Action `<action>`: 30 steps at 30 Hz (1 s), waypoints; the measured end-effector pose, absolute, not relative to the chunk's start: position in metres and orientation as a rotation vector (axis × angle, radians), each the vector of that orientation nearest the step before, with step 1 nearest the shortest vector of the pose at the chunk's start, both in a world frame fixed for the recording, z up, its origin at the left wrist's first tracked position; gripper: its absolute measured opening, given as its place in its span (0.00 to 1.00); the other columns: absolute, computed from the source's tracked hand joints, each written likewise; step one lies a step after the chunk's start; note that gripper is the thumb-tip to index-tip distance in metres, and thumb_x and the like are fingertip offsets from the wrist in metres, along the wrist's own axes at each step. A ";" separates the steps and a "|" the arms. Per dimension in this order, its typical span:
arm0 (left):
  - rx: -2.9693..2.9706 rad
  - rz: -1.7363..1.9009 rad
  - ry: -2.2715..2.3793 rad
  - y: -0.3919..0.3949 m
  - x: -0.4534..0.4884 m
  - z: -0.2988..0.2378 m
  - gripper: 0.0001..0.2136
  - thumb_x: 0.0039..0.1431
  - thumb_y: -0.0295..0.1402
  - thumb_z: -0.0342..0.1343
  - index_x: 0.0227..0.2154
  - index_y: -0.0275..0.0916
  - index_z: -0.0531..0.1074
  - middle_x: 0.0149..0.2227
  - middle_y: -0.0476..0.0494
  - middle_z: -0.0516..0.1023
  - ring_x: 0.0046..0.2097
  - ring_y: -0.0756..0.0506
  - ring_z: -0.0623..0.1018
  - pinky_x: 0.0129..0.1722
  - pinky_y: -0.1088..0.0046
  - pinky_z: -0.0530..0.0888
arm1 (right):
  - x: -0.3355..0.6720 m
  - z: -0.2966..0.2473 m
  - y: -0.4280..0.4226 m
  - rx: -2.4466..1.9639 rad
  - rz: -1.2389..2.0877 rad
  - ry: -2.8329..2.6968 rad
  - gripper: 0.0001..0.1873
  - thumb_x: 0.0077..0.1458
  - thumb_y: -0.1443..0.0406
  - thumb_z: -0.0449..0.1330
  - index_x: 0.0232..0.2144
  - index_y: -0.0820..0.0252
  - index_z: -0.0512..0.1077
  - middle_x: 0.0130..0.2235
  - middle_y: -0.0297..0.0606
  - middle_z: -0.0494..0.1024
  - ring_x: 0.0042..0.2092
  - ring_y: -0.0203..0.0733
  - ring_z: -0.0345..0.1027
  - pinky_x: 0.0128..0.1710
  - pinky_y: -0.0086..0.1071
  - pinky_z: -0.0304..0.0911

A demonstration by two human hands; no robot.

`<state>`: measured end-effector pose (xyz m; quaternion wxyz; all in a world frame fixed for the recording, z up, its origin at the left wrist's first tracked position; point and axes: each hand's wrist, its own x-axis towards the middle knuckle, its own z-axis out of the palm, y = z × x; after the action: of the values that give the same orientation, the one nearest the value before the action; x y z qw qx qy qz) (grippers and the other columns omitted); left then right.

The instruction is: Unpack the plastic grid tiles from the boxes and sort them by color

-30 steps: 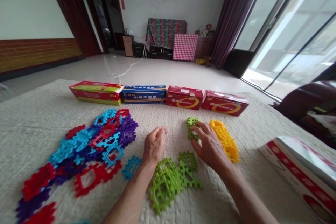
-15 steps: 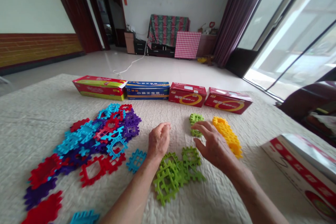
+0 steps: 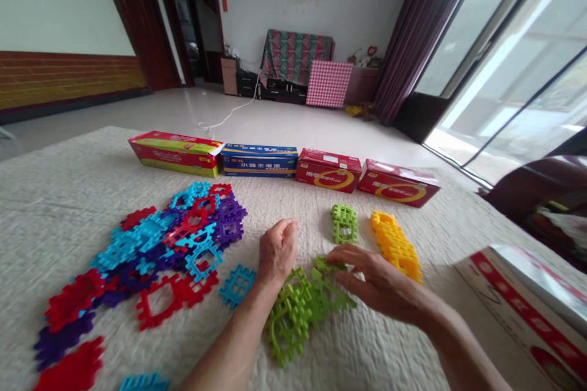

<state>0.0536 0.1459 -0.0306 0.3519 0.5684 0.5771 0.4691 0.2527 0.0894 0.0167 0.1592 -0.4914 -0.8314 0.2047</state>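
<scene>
My left hand (image 3: 278,249) is closed in a loose fist just above the loose green plastic building pieces (image 3: 293,314). Whatever its fingers hold, if anything, is hidden. Over the right side of those pieces reaches my right hand (image 3: 369,278), thumb and fingers apart. Its fingertips cover part of one green piece (image 3: 328,265); contact cannot be made out. Beyond it lies a short row of overlapping green pieces (image 3: 343,224). To the right is a longer row of yellow pieces (image 3: 397,247). A single blue piece (image 3: 237,285) lies left of my left wrist.
A mixed heap of red, blue and purple pieces (image 3: 151,250) spreads on the left of the quilted cloth (image 3: 192,354). Across the back stand a red-green box (image 3: 177,154), a blue box (image 3: 260,162) and two red boxes (image 3: 328,170). A white-red carton (image 3: 527,311) sits at right.
My right hand has come back toward me, from the far green row to the nearer green pieces, uncovering that row. My left hand has stayed nearly still. The view has tilted slightly.
</scene>
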 end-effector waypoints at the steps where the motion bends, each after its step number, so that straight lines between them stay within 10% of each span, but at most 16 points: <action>1: 1.483 1.217 1.494 0.146 0.054 -0.031 0.17 0.59 0.37 0.46 0.38 0.36 0.78 0.38 0.40 0.83 0.43 0.43 0.80 0.44 0.70 0.71 | 0.253 0.019 0.090 -1.438 0.647 -2.340 0.10 0.61 0.65 0.50 0.35 0.54 0.72 0.34 0.32 0.76 0.34 0.35 0.71 0.34 0.29 0.69; 5: 1.513 1.238 1.482 0.145 0.053 -0.034 0.18 0.60 0.39 0.46 0.38 0.36 0.78 0.39 0.40 0.83 0.43 0.42 0.80 0.45 0.69 0.71 | 0.252 0.015 0.093 -1.537 0.688 -2.239 0.11 0.62 0.64 0.49 0.32 0.54 0.70 0.24 0.29 0.71 0.26 0.35 0.66 0.25 0.29 0.62; 12: 1.517 1.233 1.474 0.144 0.054 -0.035 0.18 0.59 0.40 0.46 0.39 0.36 0.78 0.40 0.39 0.82 0.44 0.43 0.80 0.47 0.69 0.72 | 0.255 -0.008 0.085 -1.623 0.322 -2.185 0.24 0.49 0.68 0.59 0.51 0.57 0.67 0.49 0.44 0.74 0.49 0.47 0.71 0.48 0.42 0.69; 30: 1.498 1.230 1.483 0.144 0.056 -0.033 0.16 0.59 0.38 0.47 0.38 0.36 0.78 0.41 0.39 0.82 0.44 0.43 0.80 0.47 0.69 0.72 | 0.261 -0.032 0.101 -1.538 -0.415 -2.037 0.20 0.56 0.70 0.56 0.51 0.60 0.67 0.53 0.46 0.72 0.55 0.55 0.63 0.52 0.51 0.63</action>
<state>0.0561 0.1441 -0.0332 0.3436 0.5765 0.5706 0.4733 0.2615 0.1013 -0.0324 0.2743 -0.5721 -0.7574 -0.1542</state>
